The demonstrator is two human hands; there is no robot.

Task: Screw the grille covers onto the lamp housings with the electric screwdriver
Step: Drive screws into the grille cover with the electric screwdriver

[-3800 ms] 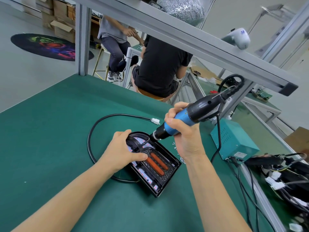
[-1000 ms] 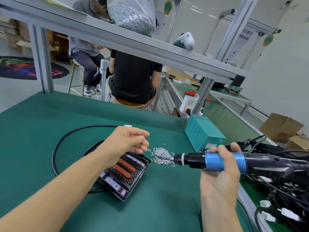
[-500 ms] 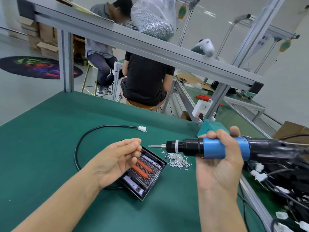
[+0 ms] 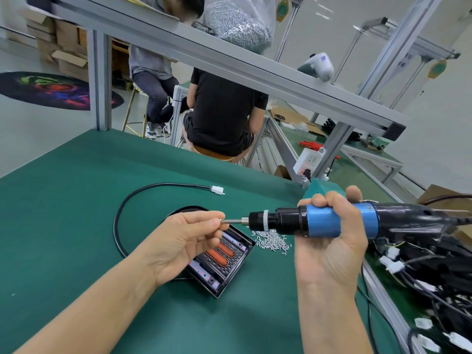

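Left hand pinching screw, at screwdriver bit

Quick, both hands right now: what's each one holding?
Left hand: pinching a small screw at the screwdriver's bit.
Right hand: gripping the electric screwdriver.

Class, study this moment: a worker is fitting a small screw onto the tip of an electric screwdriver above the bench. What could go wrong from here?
1. The screw, only pinched by the left hand, may slip and fall onto the green mat.
2. The fingertips sit at the bit of the electric screwdriver held by the right hand; an accidental start might nick them.
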